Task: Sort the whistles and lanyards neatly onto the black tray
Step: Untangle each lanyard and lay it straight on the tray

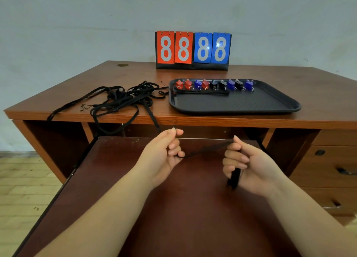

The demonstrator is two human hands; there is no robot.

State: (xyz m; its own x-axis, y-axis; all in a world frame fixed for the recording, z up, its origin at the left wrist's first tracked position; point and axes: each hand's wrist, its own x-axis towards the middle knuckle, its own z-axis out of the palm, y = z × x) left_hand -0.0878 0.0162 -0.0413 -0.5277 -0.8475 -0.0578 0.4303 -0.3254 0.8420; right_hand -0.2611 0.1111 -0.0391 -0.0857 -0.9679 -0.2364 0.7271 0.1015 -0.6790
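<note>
While both hands work over the pulled-out keyboard shelf (135, 198), a dark reddish, glossy slab below the desk's front edge, one black lanyard (204, 150) is stretched between them: the left hand (164, 156) has its fingers curled round the thin cord end, thumb and forefinger pinched above; the right hand (249, 166) is clamped on the flat, wider webbing, whose folded end pokes out below the fist. The strap between the hands is motion-blurred, so no finer detail. The desk (318, 86) is wood-grain laminate, reddish brown, with a round brass-coloured grommet (122, 65) near its back left corner. The black tray (270, 106) is rectangular, with rounded corners, a raised rim and a ribbed matte floor, and sits right of centre near the front edge. Along the tray's back edge runs a row of whistles (214, 84), moulded plastic in red, blue and black, each with a small metal ring. Just in front of the row one lanyard (202, 91) lies flat and straight. The lanyard pile (123, 98) is a tangle of flat black webbing left of the tray, with loops hanging over the desk's front edge. A flip scoreboard (193, 49) stands at the back edge, two red and two blue cards, all reading 8. Plain pale wall behind; light wood-pattern floor at left; drawers with dark handles at right.
</note>
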